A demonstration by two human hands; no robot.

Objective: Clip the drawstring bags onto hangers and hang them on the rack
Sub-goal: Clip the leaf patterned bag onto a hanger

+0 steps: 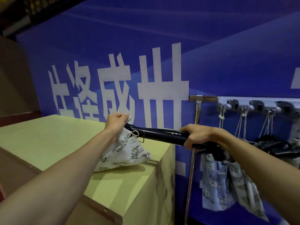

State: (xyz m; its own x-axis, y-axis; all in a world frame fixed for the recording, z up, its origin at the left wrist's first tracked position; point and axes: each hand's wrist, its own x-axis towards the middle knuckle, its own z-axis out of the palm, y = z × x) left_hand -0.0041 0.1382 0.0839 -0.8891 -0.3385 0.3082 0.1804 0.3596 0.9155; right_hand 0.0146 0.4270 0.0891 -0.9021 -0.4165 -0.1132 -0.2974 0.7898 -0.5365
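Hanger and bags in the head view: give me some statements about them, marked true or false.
1. The right hand grips the black hanger. True.
2. The left hand hangs idle. False: it grips the top of the leaf-print drawstring bag at the hanger's left end.
3. That bag's bottom rests on the pale cabinet top. True.
4. Nothing hangs from the rack rail. False: cords hang from its grey hooks.
5. The backdrop is red. False: it is a blue banner with white characters.
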